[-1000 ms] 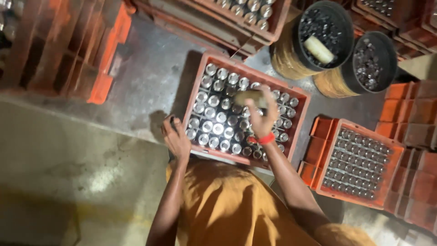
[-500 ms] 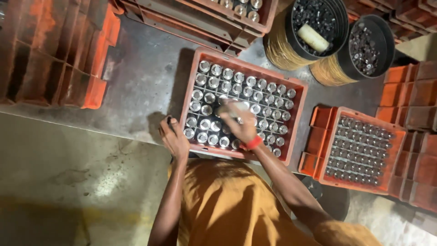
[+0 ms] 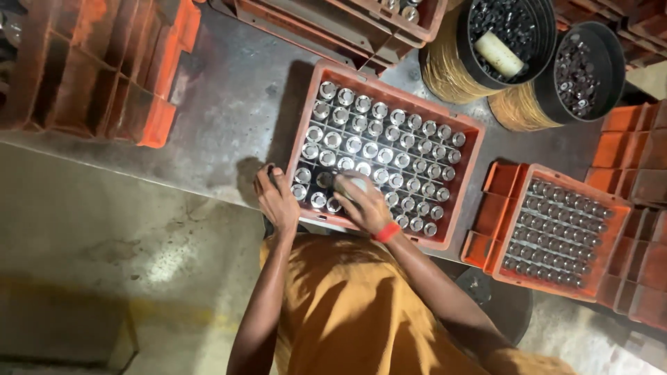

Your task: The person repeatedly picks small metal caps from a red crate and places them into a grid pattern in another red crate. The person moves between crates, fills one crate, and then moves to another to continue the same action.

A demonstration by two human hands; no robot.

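Nearest the camera, the person's orange-clad torso leans over the near edge of the red crate, and both bare hands work at its near left corner. The left hand rests on the crate's near left rim with fingers curled over the edge; whether it clamps the rim or merely steadies against it cannot be told, since the fingertips are hidden. The right hand, marked by a red wristband, lies palm down over the near rows of bottles; its fingers are bent closely over the bottle tops, with a pale object partly visible under them, but what exactly is held cannot be told. The bottles stand upright in the crate's grid, caps upward, filling nearly every cell, with a few darker cells just beside the right hand. To perform this step well, it seems advisable to keep the left hand braced on the rim so the crate does not slide on the metal table, and to move the right hand straight along one row so that no neighbouring bottle is tilted. Further right, a second red crate of smaller bottles sits well apart from the hands. Beyond, two black-lined round baskets hold loose caps, one also holding a pale cylinder. Empty red crates are stacked at far left.
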